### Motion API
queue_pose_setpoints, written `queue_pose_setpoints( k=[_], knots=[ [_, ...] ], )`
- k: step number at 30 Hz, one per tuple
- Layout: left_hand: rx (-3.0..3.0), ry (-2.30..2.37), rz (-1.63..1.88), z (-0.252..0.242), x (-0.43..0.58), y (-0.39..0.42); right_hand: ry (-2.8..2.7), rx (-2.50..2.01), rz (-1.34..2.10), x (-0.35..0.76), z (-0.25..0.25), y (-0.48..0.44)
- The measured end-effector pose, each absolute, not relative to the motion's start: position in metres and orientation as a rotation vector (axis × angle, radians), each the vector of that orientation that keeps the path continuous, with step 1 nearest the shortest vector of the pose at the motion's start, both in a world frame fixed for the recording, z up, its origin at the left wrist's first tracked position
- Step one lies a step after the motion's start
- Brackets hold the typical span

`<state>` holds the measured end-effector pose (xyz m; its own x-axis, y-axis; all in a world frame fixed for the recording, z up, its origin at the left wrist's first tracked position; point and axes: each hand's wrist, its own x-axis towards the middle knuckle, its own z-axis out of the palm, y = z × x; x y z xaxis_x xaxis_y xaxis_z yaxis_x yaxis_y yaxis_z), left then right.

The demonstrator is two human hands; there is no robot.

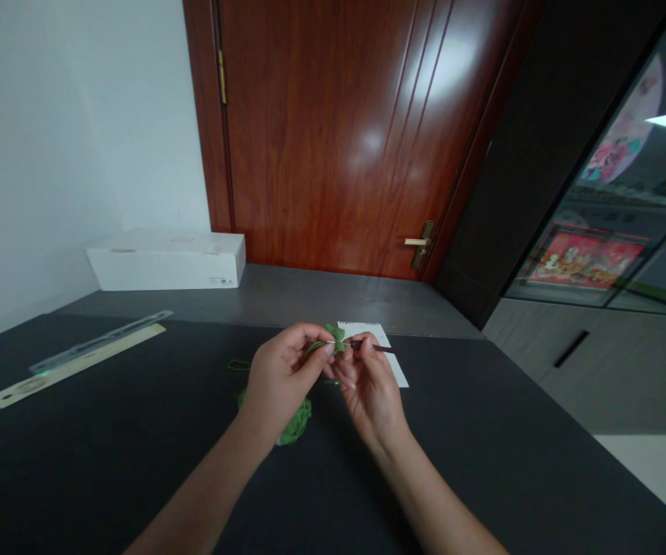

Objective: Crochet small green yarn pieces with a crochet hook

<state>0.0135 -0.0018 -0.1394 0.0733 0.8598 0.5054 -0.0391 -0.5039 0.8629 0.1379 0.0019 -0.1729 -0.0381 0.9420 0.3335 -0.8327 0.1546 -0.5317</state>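
Note:
Between my hands is a small green crocheted piece (336,336), pinched by the fingers of my left hand (284,356). My right hand (375,385) grips a crochet hook (384,349) by its dark handle, and the thin metal shaft points left into the green work. A ball of green yarn (295,424) lies on the dark table, partly hidden behind my left wrist. A loop of green yarn (239,364) rests just left of that hand. Under and behind my right hand lies a white spiral notepad (396,368).
On the dark table (107,462) at left lie a cream ruler-like strip (87,362) and a clear-grey strip (107,339). A white box (165,262) stands at the back left by the wall. Beyond are a brown wooden door (333,139) and a grey cabinet (541,362).

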Motion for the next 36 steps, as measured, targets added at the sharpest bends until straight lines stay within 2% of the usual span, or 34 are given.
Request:
queue_pose_setpoints(
  k=[11, 18, 28, 36],
  knots=[
    [1.648, 0.888, 1.465, -0.146, 0.015, -0.001, -0.847, -0.284, 1.198, 0.135, -0.171, -0.004],
    [1.727, 0.930, 1.651, -0.149, 0.014, 0.002, -0.923, -0.336, 1.041, 0.134, -0.172, -0.005],
    [1.279, 0.733, 1.528, -0.151, 0.024, 0.002, -0.957, -0.331, 1.069, 0.135, -0.176, -0.003],
    [1.196, 0.653, 1.482, -0.149, 0.024, 0.001, -0.968, -0.366, 1.034, 0.136, -0.174, -0.004]
  ],
)
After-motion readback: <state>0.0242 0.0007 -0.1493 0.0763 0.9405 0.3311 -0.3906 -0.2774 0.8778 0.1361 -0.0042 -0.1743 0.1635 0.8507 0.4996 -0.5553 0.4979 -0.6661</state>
